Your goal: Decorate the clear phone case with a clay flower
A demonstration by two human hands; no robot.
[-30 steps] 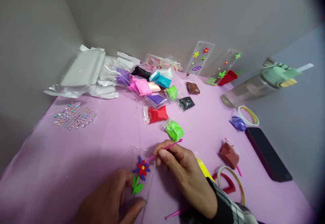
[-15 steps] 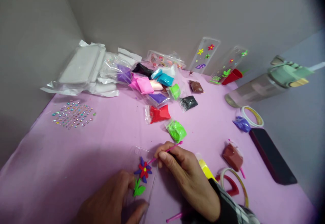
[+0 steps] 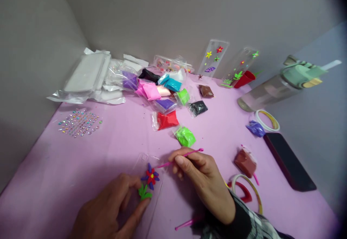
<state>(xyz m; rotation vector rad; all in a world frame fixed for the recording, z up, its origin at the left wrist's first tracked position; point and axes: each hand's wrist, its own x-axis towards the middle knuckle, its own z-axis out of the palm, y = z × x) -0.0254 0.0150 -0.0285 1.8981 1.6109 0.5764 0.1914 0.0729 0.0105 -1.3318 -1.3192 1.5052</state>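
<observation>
A clear phone case [image 3: 155,204] lies on the table with a clay flower [image 3: 151,176] on it, purple and red petals round a yellow centre. Below the flower sit green clay leaves [image 3: 145,192]. My left hand [image 3: 114,203] grips the case from the left, forefinger and thumb closed beside the leaves. Pinched in my right hand [image 3: 197,177] is a thin pink clay modelling tool [image 3: 193,152]; its pointed end is by the flower's upper right petals. Whether the tip touches the clay I cannot tell.
Clay packets, including a red one [image 3: 167,119] and a green one [image 3: 185,136], lie beyond my hands. Stick-on gems [image 3: 80,123] are at left. A bottle [image 3: 271,90], tape rolls [image 3: 268,120] and a dark case [image 3: 290,161] stand right. Decorated clear cases [image 3: 214,58] lean on the wall.
The tool has swung to a flatter angle, its tip lifted to the flower's upper right. My left thumb has moved up to the green leaves. The whole view has shifted slightly.
</observation>
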